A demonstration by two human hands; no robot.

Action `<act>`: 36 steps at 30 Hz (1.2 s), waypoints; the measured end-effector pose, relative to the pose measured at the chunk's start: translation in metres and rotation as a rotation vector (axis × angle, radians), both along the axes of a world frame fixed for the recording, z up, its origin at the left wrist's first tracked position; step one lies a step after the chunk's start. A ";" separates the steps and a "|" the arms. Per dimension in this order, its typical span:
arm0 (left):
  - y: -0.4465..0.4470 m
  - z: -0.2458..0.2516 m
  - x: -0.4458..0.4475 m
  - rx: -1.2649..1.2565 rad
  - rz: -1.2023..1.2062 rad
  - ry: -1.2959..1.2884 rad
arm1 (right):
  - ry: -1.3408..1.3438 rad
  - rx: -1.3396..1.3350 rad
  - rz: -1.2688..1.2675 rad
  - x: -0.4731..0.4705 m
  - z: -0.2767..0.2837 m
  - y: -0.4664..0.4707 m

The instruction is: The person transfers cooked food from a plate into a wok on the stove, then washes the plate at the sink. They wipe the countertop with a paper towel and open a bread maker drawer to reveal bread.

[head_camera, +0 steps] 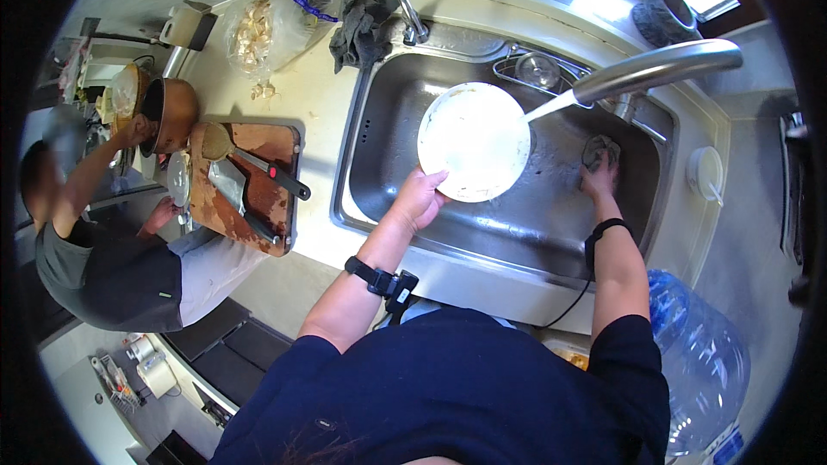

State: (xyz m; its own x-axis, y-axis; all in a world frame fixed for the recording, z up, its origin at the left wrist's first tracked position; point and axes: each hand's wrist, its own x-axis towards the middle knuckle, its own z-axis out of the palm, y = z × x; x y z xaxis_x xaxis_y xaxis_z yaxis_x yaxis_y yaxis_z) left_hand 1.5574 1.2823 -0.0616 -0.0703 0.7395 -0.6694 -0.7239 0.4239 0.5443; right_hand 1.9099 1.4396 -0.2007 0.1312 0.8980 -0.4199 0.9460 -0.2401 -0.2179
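My left hand [420, 199] grips the lower rim of a white plate [475, 142], thumb on top, above the stainless steel sink [400, 206]. Water runs from the faucet [656, 68] onto the plate's right edge. Dark specks show near the plate's rim. At the right side of the basin, my right hand [599, 177] holds a crumpled grey cloth or scrubber [601, 150]; its exact kind cannot be told. A wire rack [510, 71] with a round clear item [537, 71] sits at the basin's back edge.
Left of the sink lies a wooden cutting board [258, 142] bearing a cleaver [227, 186] and a strainer ladle [218, 142]. Beyond it a person [110, 271] holds a pot [177, 116]. A grey rag [362, 26] and small faucet [407, 6] are behind; a large plastic bottle [698, 361] stands right.
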 end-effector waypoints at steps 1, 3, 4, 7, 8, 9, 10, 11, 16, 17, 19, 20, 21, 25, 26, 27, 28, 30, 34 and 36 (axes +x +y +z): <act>0.000 -0.004 0.004 -0.014 0.046 -0.030 | -0.020 -0.018 0.023 0.005 -0.014 -0.001; 0.003 -0.012 0.012 -0.016 0.144 -0.132 | -0.057 -0.108 0.077 0.014 -0.042 -0.005; 0.005 -0.017 0.015 -0.009 0.148 -0.156 | -0.074 -0.181 0.110 0.018 -0.054 -0.009; 0.014 -0.031 0.024 -0.014 0.204 -0.277 | -0.058 -0.477 0.320 0.016 -0.081 -0.021; 0.018 -0.034 0.027 0.003 0.204 -0.276 | -0.072 -0.574 0.394 0.012 -0.082 -0.024; 0.023 -0.037 0.031 0.023 0.202 -0.264 | 0.036 -0.510 0.297 0.007 -0.078 -0.028; 0.027 -0.039 0.034 0.036 0.210 -0.257 | 0.109 -0.434 0.193 -0.005 -0.071 -0.035; 0.031 -0.040 0.037 0.063 0.219 -0.255 | 0.182 -0.355 0.095 -0.021 -0.060 -0.041; 0.047 -0.039 0.045 0.182 0.258 -0.188 | 1.159 -0.243 -0.392 -0.081 0.055 -0.060; 0.050 -0.038 0.047 0.203 0.273 -0.175 | 1.295 -0.267 -0.429 -0.089 0.080 -0.068; 0.053 -0.036 0.051 0.288 0.285 -0.172 | 1.628 -0.313 -0.392 -0.110 0.115 -0.087; 0.054 -0.034 0.053 0.332 0.290 -0.172 | 1.559 -0.269 -0.411 -0.127 0.121 -0.094; 0.054 -0.032 0.055 0.287 0.269 -0.180 | 1.622 -0.211 -0.311 -0.142 0.123 -0.100; 0.042 -0.019 0.071 0.287 0.199 0.012 | 1.217 0.200 -0.549 -0.196 0.089 -0.100; 0.037 -0.016 0.072 0.341 0.206 0.078 | 1.178 0.316 -0.623 -0.200 0.079 -0.101; 0.034 -0.013 0.072 0.369 0.212 0.110 | 1.095 0.395 -0.742 -0.203 0.070 -0.099; 0.030 -0.009 0.070 0.333 0.207 0.104 | 1.073 0.392 -0.647 -0.202 0.064 -0.098; 0.022 -0.001 0.065 0.310 0.205 0.054 | 0.913 0.312 -0.567 -0.193 0.060 -0.092; 0.011 0.025 0.047 0.200 -0.060 0.456 | 0.724 0.274 -0.260 -0.179 0.078 -0.049; 0.006 0.036 0.031 0.141 -0.167 0.446 | 0.582 0.309 -0.036 -0.173 0.092 -0.024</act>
State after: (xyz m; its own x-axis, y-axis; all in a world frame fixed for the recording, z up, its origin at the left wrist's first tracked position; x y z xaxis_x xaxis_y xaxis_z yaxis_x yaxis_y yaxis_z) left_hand 1.5887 1.2882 -0.0252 -0.1996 0.8465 -0.4935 -0.3362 0.4139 0.8460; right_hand 1.7369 1.4157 -0.1083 -0.0072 0.9878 -0.1554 0.6452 -0.1141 -0.7554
